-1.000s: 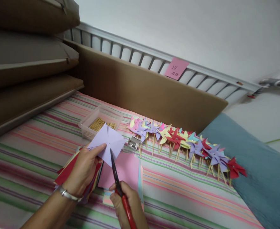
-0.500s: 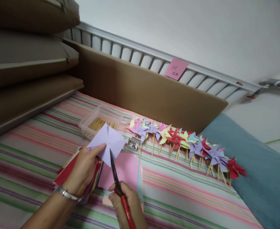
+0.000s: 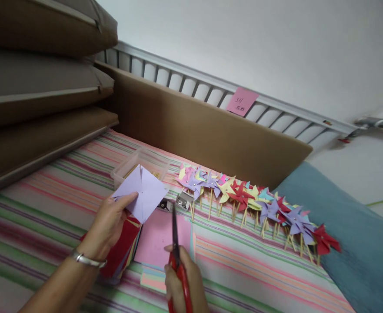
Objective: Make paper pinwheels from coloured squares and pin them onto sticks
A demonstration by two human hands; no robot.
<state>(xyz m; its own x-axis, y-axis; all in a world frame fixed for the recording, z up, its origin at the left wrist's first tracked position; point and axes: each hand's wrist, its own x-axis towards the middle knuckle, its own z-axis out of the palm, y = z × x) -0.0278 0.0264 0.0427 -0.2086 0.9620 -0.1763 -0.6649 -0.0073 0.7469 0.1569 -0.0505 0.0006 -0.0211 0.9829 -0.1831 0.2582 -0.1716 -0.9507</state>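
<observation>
My left hand (image 3: 108, 224) pinches a lilac paper square (image 3: 141, 192) by its near-left corner and holds it above the striped cloth; creases and a cut line run to its middle. My right hand (image 3: 185, 284) is closed round red-handled scissors (image 3: 177, 256), whose dark blades point up and away, to the right of the lilac square and apart from it. Below both hands lie a pink sheet (image 3: 160, 234) and a fanned stack of coloured paper squares (image 3: 121, 252), red on top.
A clear plastic tub of wooden sticks (image 3: 139, 167) stands behind the lilac square. A long row of paper pinwheels (image 3: 250, 200) lies along a brown board (image 3: 204, 130). A small metal stapler (image 3: 184, 201) sits by them. Brown cushions (image 3: 41, 87) are stacked left; a blue cushion (image 3: 357, 234) lies right.
The scissors have come out of the lilac square and swung to its right. My left hand has turned the square and lifted it a little to the left.
</observation>
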